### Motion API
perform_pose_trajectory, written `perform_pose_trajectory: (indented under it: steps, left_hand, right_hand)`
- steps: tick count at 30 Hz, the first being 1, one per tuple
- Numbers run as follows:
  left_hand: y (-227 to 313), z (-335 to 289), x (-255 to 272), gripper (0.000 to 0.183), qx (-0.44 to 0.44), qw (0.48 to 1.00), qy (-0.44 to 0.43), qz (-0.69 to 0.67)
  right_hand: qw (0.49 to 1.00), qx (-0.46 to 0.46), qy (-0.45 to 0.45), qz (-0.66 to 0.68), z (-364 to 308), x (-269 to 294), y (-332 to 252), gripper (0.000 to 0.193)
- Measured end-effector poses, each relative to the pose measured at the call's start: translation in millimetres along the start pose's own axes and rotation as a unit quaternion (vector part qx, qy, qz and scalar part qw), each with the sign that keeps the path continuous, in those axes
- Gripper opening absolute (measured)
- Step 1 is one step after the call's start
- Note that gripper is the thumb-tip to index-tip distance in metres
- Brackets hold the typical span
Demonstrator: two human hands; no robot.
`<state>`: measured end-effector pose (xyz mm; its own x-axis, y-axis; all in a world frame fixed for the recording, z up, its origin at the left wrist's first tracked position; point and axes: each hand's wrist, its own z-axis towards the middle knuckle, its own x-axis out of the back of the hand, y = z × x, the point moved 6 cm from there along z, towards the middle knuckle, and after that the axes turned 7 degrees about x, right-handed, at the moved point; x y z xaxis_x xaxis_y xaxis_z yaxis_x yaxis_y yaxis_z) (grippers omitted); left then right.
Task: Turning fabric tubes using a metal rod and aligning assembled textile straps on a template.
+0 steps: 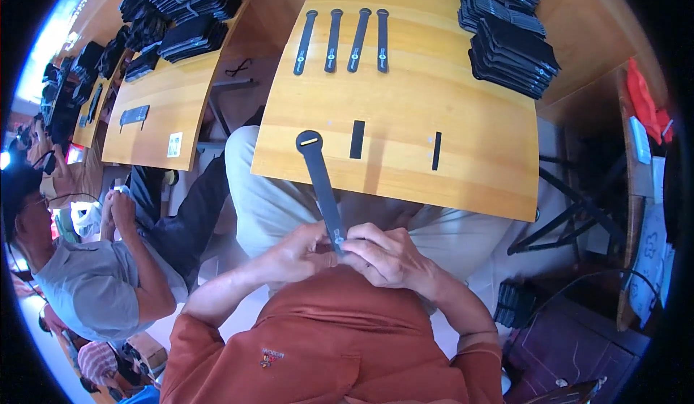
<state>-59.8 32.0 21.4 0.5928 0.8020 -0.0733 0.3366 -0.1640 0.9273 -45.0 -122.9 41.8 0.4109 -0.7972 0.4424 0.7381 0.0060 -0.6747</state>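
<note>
A black strap (323, 187) with a round, slotted end extends from my lap up over the table's front edge. Its narrow lower end sits between my two hands. The fingers of my left hand (300, 253) are closed on that end from the left. From the other side, my right hand (383, 256) pinches the same end, thumb and fingers bent around it. My fingers hide the very tip. On the wooden table (405, 104) ahead, several similar straps (334, 41) lie in a row. Closer to me are a wide black strip (357, 140) and a narrower black strip (437, 151).
Stacks of black folded pieces (512, 57) stand at the table's far right corner. To the left, another table (163, 125) bears more black stacks, and a person (108, 274) sits beside it. Dark metal legs (571, 201) stick out at the right.
</note>
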Motion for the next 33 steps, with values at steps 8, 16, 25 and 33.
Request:
perform_pose_trajectory:
  steps: [8,16,25,33]
  left_hand:
    - [-8,-1,5,0.025,-0.020,0.998,0.040,-0.035]
    - [7,-18,6,0.030,0.026,0.998,-0.061,-0.017]
    - [17,-17,12,0.038,0.037,0.999,-0.005,-0.013]
    - [-11,-12,4,0.031,-0.038,0.992,0.070,-0.093]
  right_hand:
    - [0.995,0.038,0.033,-0.080,-2,-7,-3,0.032]
    - [0.957,-0.084,0.081,0.264,2,-15,7,0.012]
    - [0.974,-0.091,0.102,0.183,9,-9,4,0.016]
    - [0.992,-0.041,0.067,0.096,25,-7,-9,0.022]
